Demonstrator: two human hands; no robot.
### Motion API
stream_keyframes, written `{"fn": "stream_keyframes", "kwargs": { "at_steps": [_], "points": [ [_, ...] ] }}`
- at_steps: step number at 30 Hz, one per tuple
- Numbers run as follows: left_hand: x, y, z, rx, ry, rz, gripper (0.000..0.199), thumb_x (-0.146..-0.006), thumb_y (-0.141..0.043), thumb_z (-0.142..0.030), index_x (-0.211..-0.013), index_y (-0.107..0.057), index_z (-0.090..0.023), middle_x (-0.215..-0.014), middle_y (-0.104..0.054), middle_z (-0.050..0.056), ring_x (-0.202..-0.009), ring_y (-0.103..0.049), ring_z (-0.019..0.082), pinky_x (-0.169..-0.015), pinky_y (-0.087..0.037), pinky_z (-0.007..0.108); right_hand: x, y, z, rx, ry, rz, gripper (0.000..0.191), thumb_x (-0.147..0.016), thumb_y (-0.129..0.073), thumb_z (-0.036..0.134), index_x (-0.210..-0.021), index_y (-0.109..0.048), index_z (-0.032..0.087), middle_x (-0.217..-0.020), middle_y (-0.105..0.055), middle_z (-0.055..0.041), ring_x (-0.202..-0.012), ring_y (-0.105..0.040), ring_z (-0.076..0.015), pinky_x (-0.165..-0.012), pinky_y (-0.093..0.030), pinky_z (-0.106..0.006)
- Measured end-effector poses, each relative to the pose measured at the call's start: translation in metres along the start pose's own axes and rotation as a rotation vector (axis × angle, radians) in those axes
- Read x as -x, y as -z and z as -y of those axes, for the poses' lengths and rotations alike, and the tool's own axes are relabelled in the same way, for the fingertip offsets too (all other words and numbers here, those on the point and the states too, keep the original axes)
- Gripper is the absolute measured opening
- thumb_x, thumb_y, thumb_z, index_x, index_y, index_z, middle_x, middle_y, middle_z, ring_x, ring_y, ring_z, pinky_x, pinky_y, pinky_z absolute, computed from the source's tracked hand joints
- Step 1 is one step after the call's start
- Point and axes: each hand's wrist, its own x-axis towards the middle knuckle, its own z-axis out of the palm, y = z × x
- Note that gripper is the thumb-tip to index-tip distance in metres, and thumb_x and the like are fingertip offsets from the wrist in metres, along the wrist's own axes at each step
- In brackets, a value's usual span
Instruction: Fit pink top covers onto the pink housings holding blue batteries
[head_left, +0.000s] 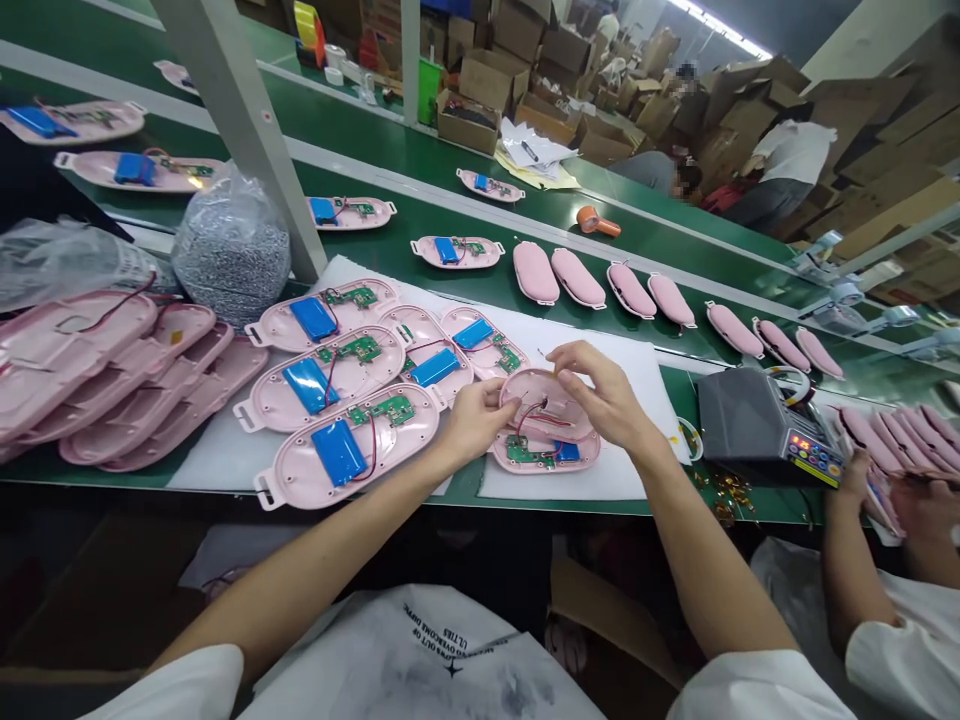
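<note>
My left hand [480, 418] pinches the left edge of a pink shell cover [574, 418], tilted with its hollow inner side toward me. At the cover's upper right rim is my right hand [600, 388], its thumb and fingers closed there; a thin wire end seems to stick out by the fingertips. A red wire runs inside the cover. Just below lies a pink shell base [517, 462] with a green circuit board and a blue battery [568, 452], partly covered by the cover. Left of my hands, several more bases [390, 450] with batteries and boards rest on white foam sheet [225, 455].
Empty pink shells [165, 400] are stacked at the left beside a bag of small metal parts [232, 255]. A dark machine with a display [742, 430] stands at right, near a co-worker's hands [855, 480]. Closed pink cases [536, 273] line the green conveyor [405, 215].
</note>
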Motion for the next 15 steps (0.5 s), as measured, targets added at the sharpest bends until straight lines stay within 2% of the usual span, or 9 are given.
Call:
{"fn": "stream_keyframes", "kwargs": {
  "at_steps": [3,5,11,13,15],
  "points": [
    [0.0,-0.001,-0.001,0.035,0.013,-0.001,0.03,-0.079,-0.069,-0.031,-0.104,-0.068,-0.013,-0.087,-0.073,0.006,-0.078,-0.071,0.022,-0.066,-0.056,0.028,0.001,-0.003,0.002,0.317,0.057,0.173,0.023,-0.1,-0.037,0.03,-0.094,-0.057,0.021,-0.118,-0.056,-0.0078,-0.104,-0.055,-0.0205,-0.084,-0.045,-0.034],
    [-0.001,-0.002,-0.001,0.043,0.009,-0.006,0.03,-0.079,-0.069,-0.031,-0.103,-0.069,-0.013,-0.087,-0.073,0.006,-0.079,-0.071,0.022,-0.065,-0.056,0.027,0.001,-0.01,0.001,0.485,0.08,0.211,0.024,-0.1,-0.037,0.029,-0.096,-0.059,0.021,-0.12,-0.055,-0.0093,-0.106,-0.054,-0.0223,-0.081,-0.046,-0.034],
    [0.0,-0.002,0.001,0.016,0.016,-0.004,0.034,-0.079,-0.069,-0.032,-0.107,-0.069,-0.013,-0.089,-0.073,0.006,-0.078,-0.07,0.022,-0.064,-0.056,0.027,-0.002,-0.025,-0.001,0.676,0.133,0.162,0.021,-0.098,-0.044,0.027,-0.093,-0.064,0.02,-0.113,-0.061,-0.0102,-0.104,-0.053,-0.0243,-0.079,-0.045,-0.035],
    [0.002,-0.001,0.0,-0.004,0.027,0.011,0.033,-0.08,-0.067,-0.031,-0.108,-0.069,-0.013,-0.087,-0.073,0.006,-0.075,-0.07,0.021,-0.062,-0.055,0.027,-0.004,-0.023,-0.001,0.674,0.062,0.094,0.018,-0.094,-0.055,0.034,-0.087,-0.064,0.019,-0.106,-0.065,-0.0096,-0.099,-0.056,-0.0244,-0.072,-0.043,-0.033],
    [0.003,0.001,-0.002,-0.034,0.034,0.03,0.031,-0.081,-0.065,-0.03,-0.108,-0.068,-0.015,-0.088,-0.073,0.006,-0.077,-0.07,0.021,-0.063,-0.055,0.028,-0.005,-0.016,-0.004,0.612,-0.107,0.006,0.026,-0.083,-0.069,0.044,-0.085,-0.063,0.019,-0.094,-0.068,-0.0072,-0.088,-0.06,-0.0228,-0.065,-0.041,-0.03]
  ]
}}
